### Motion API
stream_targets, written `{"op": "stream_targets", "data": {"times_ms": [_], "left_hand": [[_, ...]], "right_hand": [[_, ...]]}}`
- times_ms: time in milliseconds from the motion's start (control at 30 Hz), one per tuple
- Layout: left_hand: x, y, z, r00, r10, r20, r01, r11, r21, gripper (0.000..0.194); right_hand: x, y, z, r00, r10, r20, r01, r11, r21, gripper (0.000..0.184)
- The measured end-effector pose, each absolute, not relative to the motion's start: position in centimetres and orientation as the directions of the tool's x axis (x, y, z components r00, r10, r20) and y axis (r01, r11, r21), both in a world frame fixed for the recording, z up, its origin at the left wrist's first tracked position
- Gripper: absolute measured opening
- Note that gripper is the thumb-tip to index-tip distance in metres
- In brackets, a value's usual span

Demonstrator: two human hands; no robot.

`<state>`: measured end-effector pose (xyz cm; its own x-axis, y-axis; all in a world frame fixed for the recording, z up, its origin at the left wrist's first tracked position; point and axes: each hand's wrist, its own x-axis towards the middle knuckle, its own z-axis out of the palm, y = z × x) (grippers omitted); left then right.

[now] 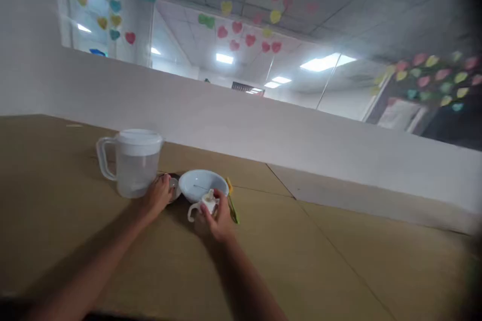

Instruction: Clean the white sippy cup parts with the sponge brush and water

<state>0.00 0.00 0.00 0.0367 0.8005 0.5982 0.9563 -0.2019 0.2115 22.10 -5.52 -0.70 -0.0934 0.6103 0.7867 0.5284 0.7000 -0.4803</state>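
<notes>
My right hand is wrapped around a small white teapot, its curved handle pointing left and a knob on top. The teapot is in front of a white bowl, overlapping its near rim in view. My left hand is closed at the edge of a dark round dish, beside a small clear round piece; its fingertips are partly hidden and what they grip is unclear. Left of that hand stands a clear lidded plastic pitcher with a large handle.
A yellow flower with a green stem lies right of the bowl. The brown tabletop has seams running across it. Behind it rises a low white wall with a window above, dotted with paper hearts.
</notes>
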Motion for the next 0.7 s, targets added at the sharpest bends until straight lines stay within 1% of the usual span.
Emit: {"op": "stream_targets", "data": {"times_ms": [67, 133, 167, 233, 300, 367, 400, 467, 533, 600, 700], "left_hand": [[-0.2, 0.3, 0.5, -0.038, 0.781, 0.623, 0.961, -0.141, 0.236, 0.028], [-0.4, 0.1, 1.2, -0.084, 0.704, 0.706, 0.946, -0.167, 0.279, 0.033], [-0.4, -0.2, 1.7, -0.107, 0.628, 0.771, 0.928, -0.216, 0.304, 0.034], [-0.1, -1.4, 2.8, -0.139, 0.429, 0.893, 0.863, -0.389, 0.321, 0.034], [0.8, -2.9, 3.6, -0.154, 0.247, 0.957, 0.769, -0.579, 0.273, 0.035], [2.3, -4.5, 3.9, -0.123, 0.148, 0.981, 0.684, -0.704, 0.192, 0.036], [3.1, -5.2, 3.9, -0.089, 0.138, 0.986, 0.642, -0.749, 0.162, 0.036], [4.6, -6.2, 3.4, 0.013, 0.165, 0.986, 0.554, -0.822, 0.13, 0.035], [5.7, -6.5, 2.7, 0.127, 0.233, 0.964, 0.47, -0.87, 0.148, 0.035], [6.2, -6.4, 2.0, 0.199, 0.32, 0.926, 0.41, -0.886, 0.218, 0.037], [6.4, -6.0, 1.4, 0.218, 0.451, 0.866, 0.339, -0.867, 0.366, 0.041]], "right_hand": [[22.1, -5.5, -0.7, -0.094, 0.6, 0.794, 0.527, 0.707, -0.472, 0.051], [22.1, -5.4, -0.8, -0.085, 0.585, 0.807, 0.519, 0.717, -0.465, 0.05], [22.0, -5.4, -0.8, -0.077, 0.576, 0.814, 0.511, 0.724, -0.464, 0.049], [22.0, -5.3, -0.8, -0.05, 0.552, 0.832, 0.497, 0.737, -0.459, 0.048], [22.0, -5.3, -0.6, -0.025, 0.501, 0.865, 0.499, 0.756, -0.423, 0.047], [22.1, -5.4, -0.3, -0.027, 0.428, 0.903, 0.518, 0.779, -0.354, 0.05], [22.2, -5.5, -0.1, -0.04, 0.392, 0.919, 0.53, 0.788, -0.313, 0.053], [22.3, -5.6, 0.3, -0.076, 0.334, 0.94, 0.552, 0.799, -0.239, 0.058], [22.3, -5.8, 0.6, -0.122, 0.3, 0.946, 0.571, 0.801, -0.18, 0.062], [22.2, -5.9, 0.6, -0.151, 0.292, 0.944, 0.584, 0.797, -0.153, 0.062], [22.0, -5.8, 0.3, -0.133, 0.318, 0.939, 0.607, 0.775, -0.177, 0.055]]}}
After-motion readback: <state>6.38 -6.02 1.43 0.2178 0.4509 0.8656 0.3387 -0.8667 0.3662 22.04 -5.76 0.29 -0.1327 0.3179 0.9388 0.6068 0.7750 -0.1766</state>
